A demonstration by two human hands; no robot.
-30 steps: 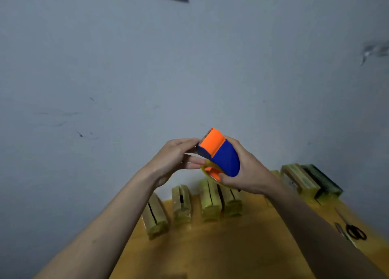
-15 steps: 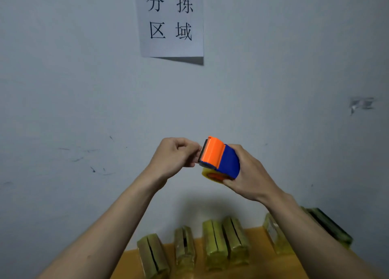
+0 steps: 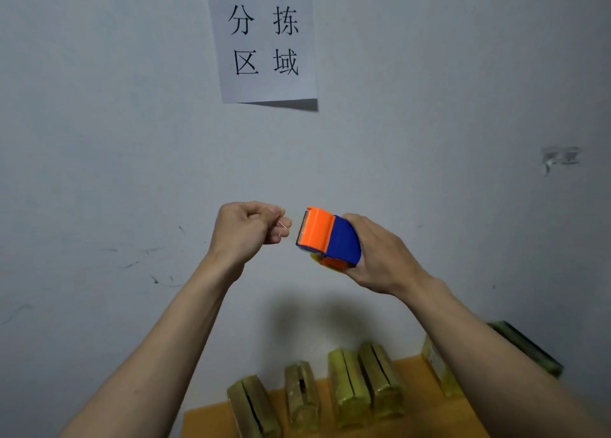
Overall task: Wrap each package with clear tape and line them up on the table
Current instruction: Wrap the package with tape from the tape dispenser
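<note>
**Head view: pulling tape loose**

You are gripping the tape dispenser point(image 3: 329, 237) in your right hand point(image 3: 380, 256). Your left hand point(image 3: 249, 227) is pinching the tape end. Packages point(image 3: 363, 384) are standing below on the table point(image 3: 410, 421). Next, bring tape down to one.

Grey scuffed wall point(image 3: 429, 74), paper sign point(image 3: 264, 41), wooden table point(image 3: 211, 421)

Tape dispenser point(image 3: 330, 237), centre of frame: orange front, blue rear shell, orange-yellow underside. Packages point(image 3: 350, 384), lower centre: yellowish-green, glossy, each with a dark lengthwise stripe. Desk point(image 3: 205, 421), bottom: orange-brown. Wall point(image 3: 99, 140): pale grey-blue, dark scuffs. Paper sign point(image 3: 264, 41), upper centre: white, black characters.
</note>
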